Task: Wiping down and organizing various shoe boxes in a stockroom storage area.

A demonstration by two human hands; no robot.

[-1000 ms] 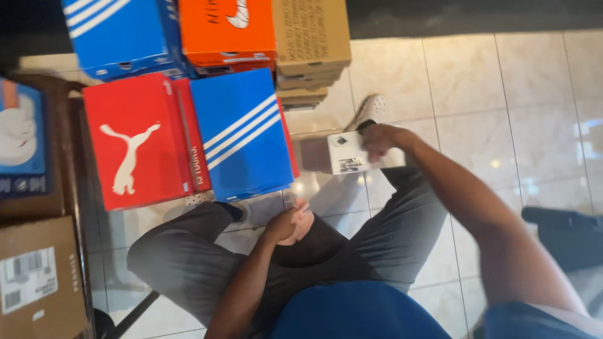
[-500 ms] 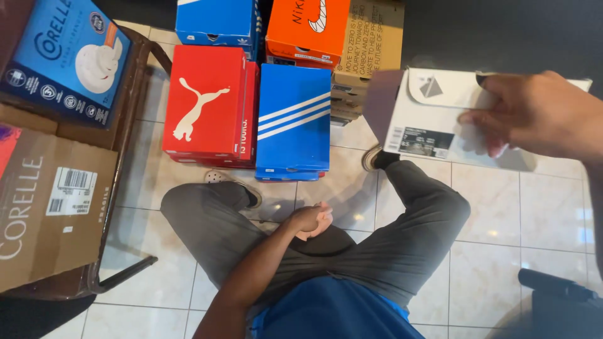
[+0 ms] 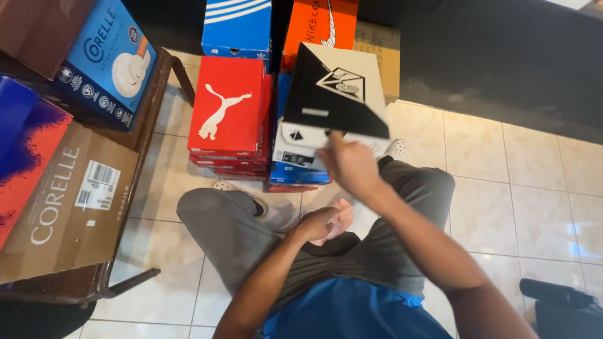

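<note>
My right hand point(image 3: 350, 164) grips the near edge of a black and white shoe box point(image 3: 333, 94) and holds it over the blue shoe box point(image 3: 301, 171) in the stack in front of me. My left hand point(image 3: 326, 221) rests loosely between my knees and holds nothing, fingers slightly curled. I sit on the tiled floor in grey trousers, legs bent, with a white shoe point(image 3: 397, 148) beside the boxes.
A red shoe box point(image 3: 229, 113) tops the left stack; a blue striped box point(image 3: 237, 28), an orange box point(image 3: 320, 25) and a brown box point(image 3: 377, 50) stand behind. At left a wooden table point(image 3: 154, 119) bears a brown carton point(image 3: 69, 201) and a blue carton point(image 3: 103, 59).
My right hand has swung the black and white box from the right side over to the blue stack in front. The left hand has stayed between my knees.
</note>
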